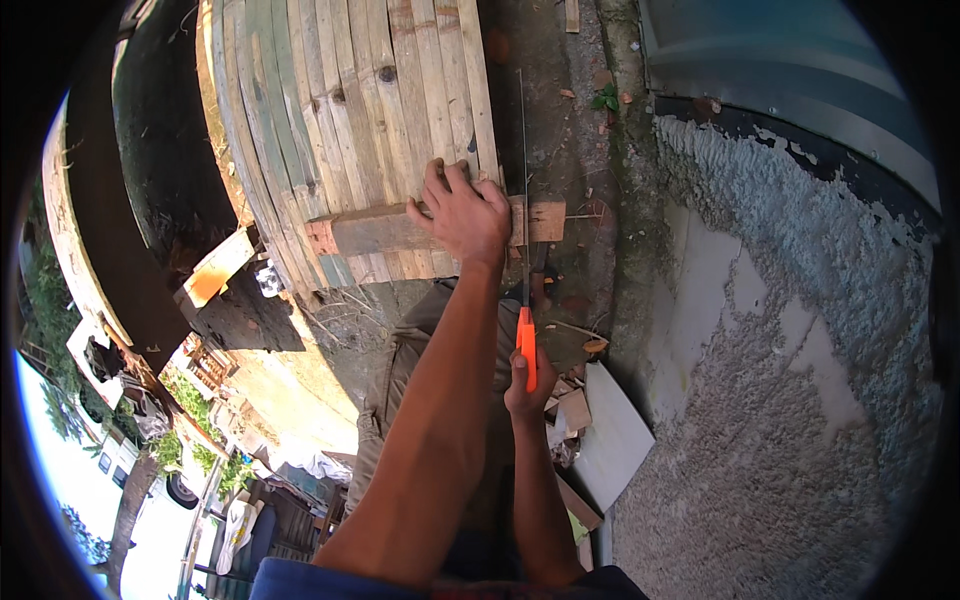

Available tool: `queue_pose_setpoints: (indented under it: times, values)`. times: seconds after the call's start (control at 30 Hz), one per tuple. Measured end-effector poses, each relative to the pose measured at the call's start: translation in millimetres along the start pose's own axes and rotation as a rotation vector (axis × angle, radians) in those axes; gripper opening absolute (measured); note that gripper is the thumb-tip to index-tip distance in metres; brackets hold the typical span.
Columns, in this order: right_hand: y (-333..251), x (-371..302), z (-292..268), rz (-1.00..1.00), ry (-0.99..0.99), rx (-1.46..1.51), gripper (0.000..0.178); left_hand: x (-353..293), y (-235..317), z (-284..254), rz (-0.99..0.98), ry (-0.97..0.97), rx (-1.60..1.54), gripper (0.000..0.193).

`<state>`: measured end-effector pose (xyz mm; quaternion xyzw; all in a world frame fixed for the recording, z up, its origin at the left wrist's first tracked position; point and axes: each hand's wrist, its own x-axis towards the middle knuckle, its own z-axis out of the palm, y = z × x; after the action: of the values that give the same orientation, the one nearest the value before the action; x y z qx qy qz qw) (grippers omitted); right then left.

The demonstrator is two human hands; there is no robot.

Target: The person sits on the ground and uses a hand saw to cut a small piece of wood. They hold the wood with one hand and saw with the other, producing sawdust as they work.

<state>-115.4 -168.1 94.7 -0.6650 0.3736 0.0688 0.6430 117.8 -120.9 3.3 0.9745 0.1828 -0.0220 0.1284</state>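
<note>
A length of wood (385, 228) lies crosswise near the front end of a slatted wooden bench (350, 110), its right end sticking out past the bench's edge. My left hand (468, 218) bears down on this piece, fingers bent over its far side and spread onto the slats. In my right hand (528, 385) is the orange handle of a handsaw (526, 335), gripped with the fingers wrapped round it. The thin blade points away from me and crosses the overhanging end of the wood, just right of my left hand. How deep the blade sits cannot be made out.
A rough plastered wall (770, 420) stands close on the right, below a metal sheet (790, 60). Beside my right forearm lean a pale panel (612, 435) and wood offcuts (573, 410). Dark curved boards (165, 130) stand left of the bench.
</note>
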Motion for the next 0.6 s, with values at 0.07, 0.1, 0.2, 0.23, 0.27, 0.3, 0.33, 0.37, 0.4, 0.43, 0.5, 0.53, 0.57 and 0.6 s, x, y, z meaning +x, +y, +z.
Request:
queue_pose_setpoints:
  times: [0.07,0.1,0.2,0.23,0.27,0.3,0.33,0.37,0.4,0.43,0.5,0.53,0.57,0.6]
  values:
    - [14,8,-8,-0.074,-0.015,-0.053,0.046,-1,4,-3,0.003,-0.017,-0.012,0.033]
    - [17,9,-13,-0.071,-0.018,-0.020,0.046,-2,3,-5,-0.004,-0.024,-0.010,0.033]
    - [28,2,-21,-0.068,-0.055,-0.006,0.047,-1,6,-4,-0.010,-0.027,0.004,0.034]
    - [35,1,-15,-0.084,-0.085,-0.053,0.047,0,6,-3,-0.010,-0.024,0.003,0.034]
    - [42,0,-12,-0.100,-0.115,-0.101,0.047,-1,5,-3,-0.010,-0.021,0.002,0.034]
    - [45,-6,-14,-0.092,-0.116,-0.124,0.052,-1,3,-3,-0.012,-0.020,0.008,0.034]
    - [48,-22,-16,-0.056,-0.075,-0.097,0.056,0,3,-2,-0.008,-0.019,0.007,0.034]
    - [49,-40,-20,-0.019,-0.033,-0.069,0.059,1,5,0,-0.003,-0.018,0.005,0.035]
    - [49,-55,-22,0.025,0.002,-0.041,0.063,0,3,-2,-0.003,-0.021,0.012,0.035]
    - [26,-56,-28,0.035,-0.014,-0.051,0.067,-3,1,-1,0.005,-0.015,0.015,0.034]
    - [22,-48,-39,-0.030,-0.041,-0.071,0.060,-1,2,0,0.020,0.008,0.013,0.034]
    - [15,-46,-41,-0.059,-0.045,-0.082,0.057,-2,2,0,0.024,0.002,0.022,0.033]
    - [19,-27,-36,-0.069,-0.033,-0.096,0.054,-2,1,0,0.030,-0.004,0.030,0.033]
    - [11,-8,-31,-0.056,-0.042,-0.067,0.052,-3,-1,0,0.014,0.000,0.043,0.033]
